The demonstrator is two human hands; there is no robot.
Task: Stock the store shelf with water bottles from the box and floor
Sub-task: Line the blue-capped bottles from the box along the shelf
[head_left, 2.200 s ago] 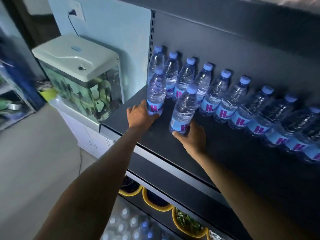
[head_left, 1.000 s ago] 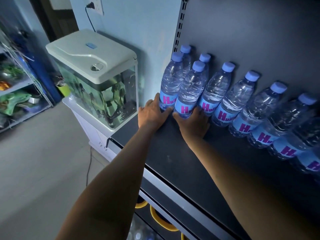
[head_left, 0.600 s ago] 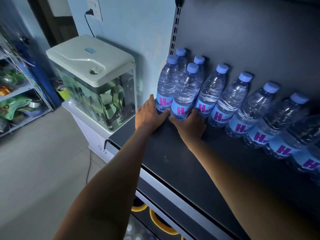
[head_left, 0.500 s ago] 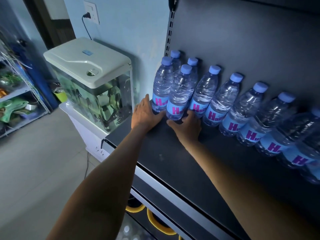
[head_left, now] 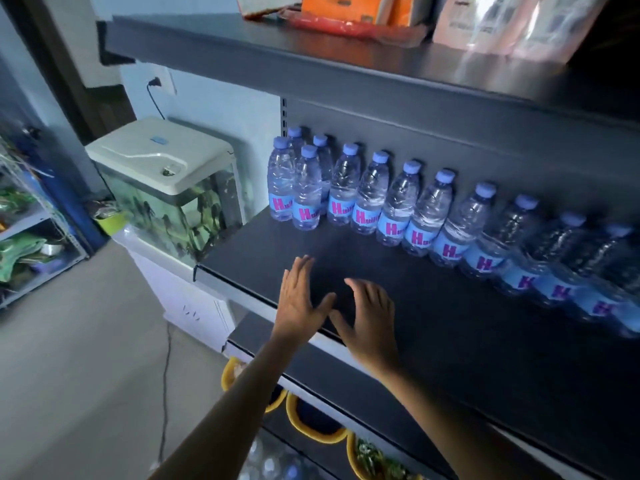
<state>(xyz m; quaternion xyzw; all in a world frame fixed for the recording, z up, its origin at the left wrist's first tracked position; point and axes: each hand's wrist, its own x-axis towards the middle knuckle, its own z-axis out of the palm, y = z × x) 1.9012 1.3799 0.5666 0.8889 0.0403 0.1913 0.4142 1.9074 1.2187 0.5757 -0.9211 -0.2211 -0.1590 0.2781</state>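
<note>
A row of clear water bottles (head_left: 398,209) with blue caps and blue labels stands along the back of the dark shelf (head_left: 467,348). At the left end two more bottles (head_left: 305,192) stand in front of that row. My left hand (head_left: 298,299) and my right hand (head_left: 370,322) hover side by side over the shelf's front part, fingers spread, holding nothing. Both hands are well short of the bottles. More bottles (head_left: 273,462) show dimly near the floor below the shelves.
An upper shelf (head_left: 311,60) with packaged goods overhangs the bottles. A fish tank (head_left: 169,188) on a white cabinet stands left of the shelf, its cable trailing on the floor. Yellow bowls (head_left: 315,427) sit on a lower shelf. A wire rack (head_left: 31,230) stands far left.
Both hands have let go of the two front bottles and drawn back toward the shelf's front edge. The two bottles stay at the left end. The view has tilted up.
</note>
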